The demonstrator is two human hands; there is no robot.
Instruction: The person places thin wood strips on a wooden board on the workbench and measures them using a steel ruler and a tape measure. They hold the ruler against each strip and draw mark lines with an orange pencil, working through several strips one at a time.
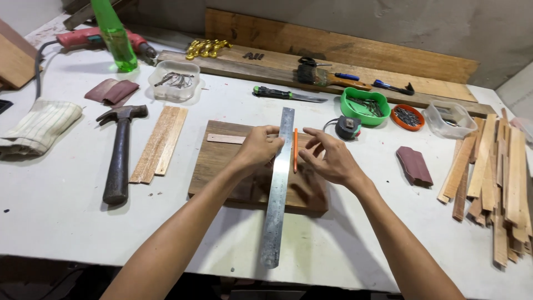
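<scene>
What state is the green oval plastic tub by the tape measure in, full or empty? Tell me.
Partly filled: the green oval plastic tub stands open with no lid, and a loose layer of dark metal pieces lies on its bottom, well below the rim.

Hands steadying a steel ruler point(278, 186) on a wooden board point(222, 161)

The left hand point(258, 149) presses the ruler's edge; the right hand point(328, 158) hovers beside an orange pencil point(295, 150) (lying along the ruler), a thin wood strip point(225, 138) crossing beneath.

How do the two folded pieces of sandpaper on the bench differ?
The left sandpaper lies near the hammer head and spray bottle; the right sandpaper lies beside the pile of wood strips. The left looks looser and more spread, the right a tighter fold. Both are reddish-brown, untouched.
</scene>
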